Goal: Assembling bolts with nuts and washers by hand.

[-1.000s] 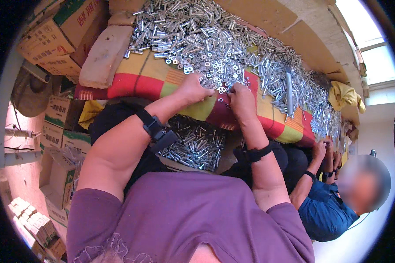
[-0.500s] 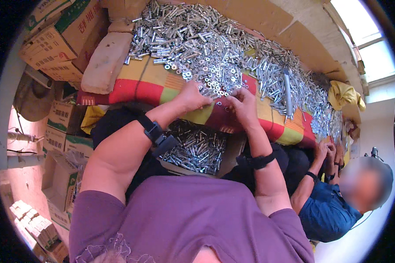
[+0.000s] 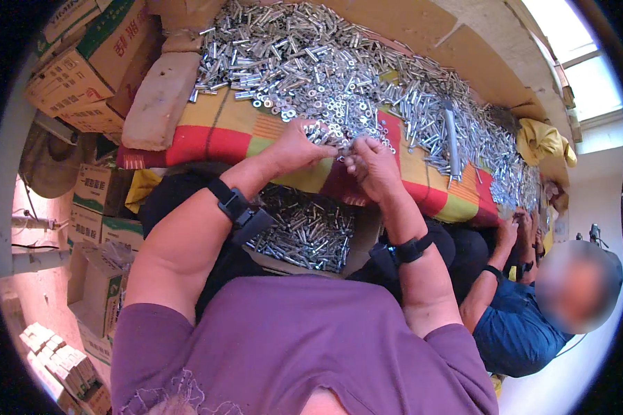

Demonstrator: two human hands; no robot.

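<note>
Bringing my right hand (image 3: 375, 164) in toward my left hand (image 3: 298, 146) is the big change here: half a second ago there was a clear gap, right thumb and finger apart. Now the fingertips nearly meet, so both hands are busy on one spot. Right fingers are curled in narrow; can't tell if anything's pinched in there, way too small. Left thumb points to 3 o'clock toward the right, and I can't tell what that hand's got either. The loose washers (image 3: 353, 109) are just past my fingers at 12 o'clock, on the checked cloth (image 3: 212, 143). Further out, a big heap of metal sleeves (image 3: 277, 43) at 11, grey bar (image 3: 453, 145) at 3, box of bolts (image 3: 304, 234) at 7, pale slab (image 3: 162, 102) between 9 and 10, co-worker (image 3: 516, 335) in blue between 4 and 5.
</note>
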